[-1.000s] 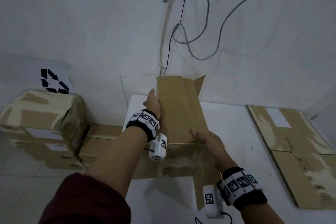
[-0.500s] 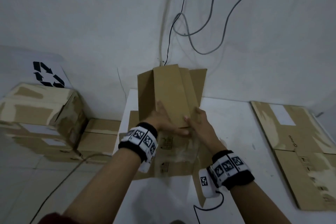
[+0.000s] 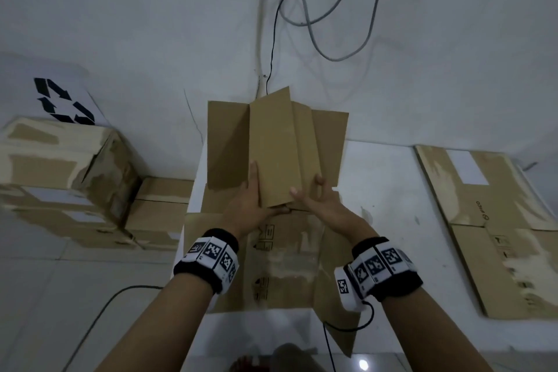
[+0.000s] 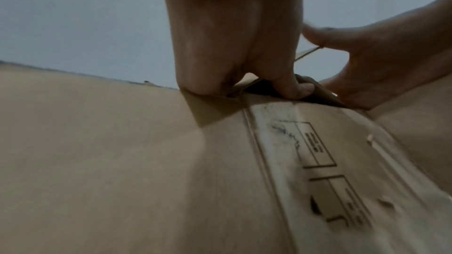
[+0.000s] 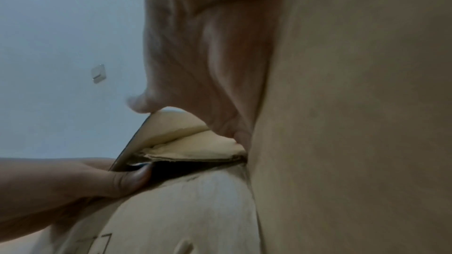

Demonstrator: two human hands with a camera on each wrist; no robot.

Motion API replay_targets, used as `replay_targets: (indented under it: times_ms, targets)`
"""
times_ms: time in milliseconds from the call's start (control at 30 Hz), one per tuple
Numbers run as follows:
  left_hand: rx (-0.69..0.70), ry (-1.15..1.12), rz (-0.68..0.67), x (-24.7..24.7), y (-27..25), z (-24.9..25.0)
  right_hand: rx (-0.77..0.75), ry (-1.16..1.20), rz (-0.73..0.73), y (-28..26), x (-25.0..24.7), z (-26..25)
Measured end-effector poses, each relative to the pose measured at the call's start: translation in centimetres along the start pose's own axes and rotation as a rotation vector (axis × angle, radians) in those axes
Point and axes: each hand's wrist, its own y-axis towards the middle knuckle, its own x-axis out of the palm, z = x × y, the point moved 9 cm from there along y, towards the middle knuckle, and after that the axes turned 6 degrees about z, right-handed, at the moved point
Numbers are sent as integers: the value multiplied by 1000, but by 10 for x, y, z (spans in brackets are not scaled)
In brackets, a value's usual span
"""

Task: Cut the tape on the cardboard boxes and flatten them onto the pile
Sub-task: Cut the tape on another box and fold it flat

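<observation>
A brown cardboard box (image 3: 280,266) lies collapsed on the white table (image 3: 389,190), its far flaps standing up against the wall. My left hand (image 3: 250,199) holds the near end of the middle flap (image 3: 277,154), fingers straight along its left edge. In the right wrist view its thumb (image 5: 132,177) is tucked under the flap's edge. My right hand (image 3: 317,199) rests with spread fingers on the flap's right side. The left wrist view shows my left hand (image 4: 244,76) down on the printed panel (image 4: 305,152). No cutting tool is in view.
A pile of flattened boxes (image 3: 498,220) lies on the table's right. Closed, taped boxes (image 3: 60,178) are stacked on the left below a recycling sign (image 3: 60,100). Cables (image 3: 317,24) hang down the wall behind. Wrist-camera cords (image 3: 347,326) trail near the front edge.
The box has gone from standing on edge to lying spread with its flaps fanned. Both hands have moved from its sides to the near end of the middle flap.
</observation>
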Motion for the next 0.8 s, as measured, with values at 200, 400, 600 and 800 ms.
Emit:
replay_targets:
  times_ms: [200,400,600,800]
  targets:
    - [-174,-143,-94,18,-8,-64,16,-415,29,31,22,73]
    - [-465,-383,160,23,-24,-125,-68,-631,246,41,35,121]
    - [-486,-329,711,-6,-56,-155,57,82,791,-7,7,179]
    - [134,337,395,53,-90,-129,-348,-302,758,-38,62,151]
